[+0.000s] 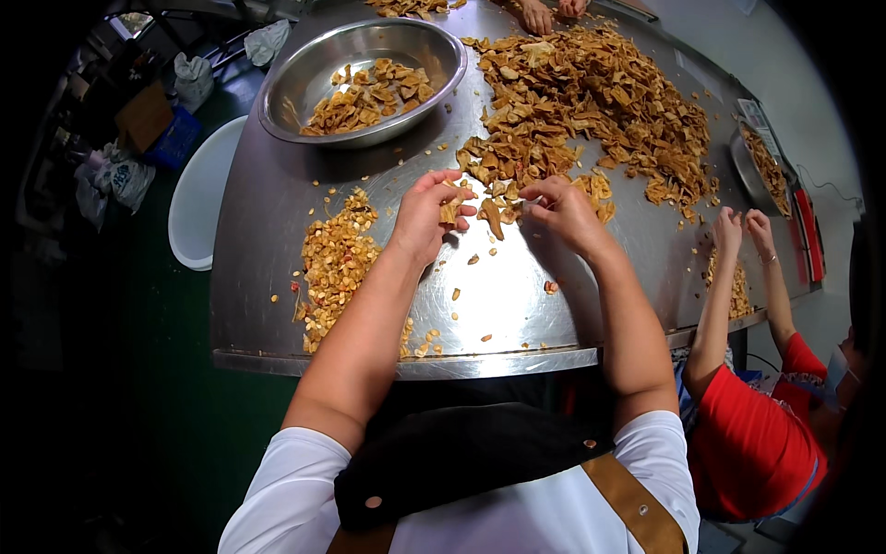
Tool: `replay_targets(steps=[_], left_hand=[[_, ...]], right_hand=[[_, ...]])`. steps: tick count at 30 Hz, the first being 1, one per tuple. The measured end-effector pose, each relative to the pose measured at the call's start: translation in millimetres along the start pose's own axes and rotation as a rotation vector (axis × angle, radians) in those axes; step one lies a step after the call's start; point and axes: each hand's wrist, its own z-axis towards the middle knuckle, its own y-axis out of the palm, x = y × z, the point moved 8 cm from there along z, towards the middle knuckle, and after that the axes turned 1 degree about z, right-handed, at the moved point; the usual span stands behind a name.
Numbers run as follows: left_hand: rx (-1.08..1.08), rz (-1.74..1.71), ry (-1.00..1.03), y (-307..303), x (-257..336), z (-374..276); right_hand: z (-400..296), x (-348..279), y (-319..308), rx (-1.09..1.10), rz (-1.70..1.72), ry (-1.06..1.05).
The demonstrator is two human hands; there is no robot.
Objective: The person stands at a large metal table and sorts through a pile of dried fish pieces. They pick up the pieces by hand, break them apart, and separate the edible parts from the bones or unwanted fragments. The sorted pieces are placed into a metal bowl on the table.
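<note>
Over the stainless steel table (512,291), my left hand (430,211) holds a tan dried piece (451,208) between its thumb and fingers. My right hand (562,211) is just right of some loose dried pieces (492,216), fingers bent; whether it pinches something small cannot be seen. A large heap of brown dried pieces (581,97) lies beyond my hands. Left of my left forearm is a pile of small pale yellow bits (336,260), partly hidden by that arm. An oval metal basin (277,104) with dried pieces in it stands at the back left.
At the right, a co-worker in a red top has both hands (744,228) over a smaller yellow pile (737,284). Another person's hands (543,14) are at the far side of the heap. A metal bowl (744,166) stands far right; a white round tub (197,201) is left of the table.
</note>
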Motion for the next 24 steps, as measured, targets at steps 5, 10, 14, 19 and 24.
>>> replay_targets(steps=[5,10,14,19,24], left_hand=[[-0.026,-0.093,-0.116,-1.8,-13.4,5.4],[-0.119,0.051,-0.108,10.3,-26.1,3.6],[-0.182,-0.046,-0.113,18.6,-34.2,3.6],[-0.05,-0.254,-0.113,-4.9,-19.1,12.7],[0.029,-0.17,-0.138,-18.1,-20.0,15.5]], right_hand=[[2.8,3.6,17.9,-0.094,-0.119,0.028],[6.2,5.8,12.1,-0.04,0.109,0.044],[-3.5,-30.7,22.1,-0.067,0.519,-0.082],[-0.4,-18.0,26.6,-0.021,-0.063,-0.054],[1.9,2.0,33.6,-0.092,0.133,0.07]])
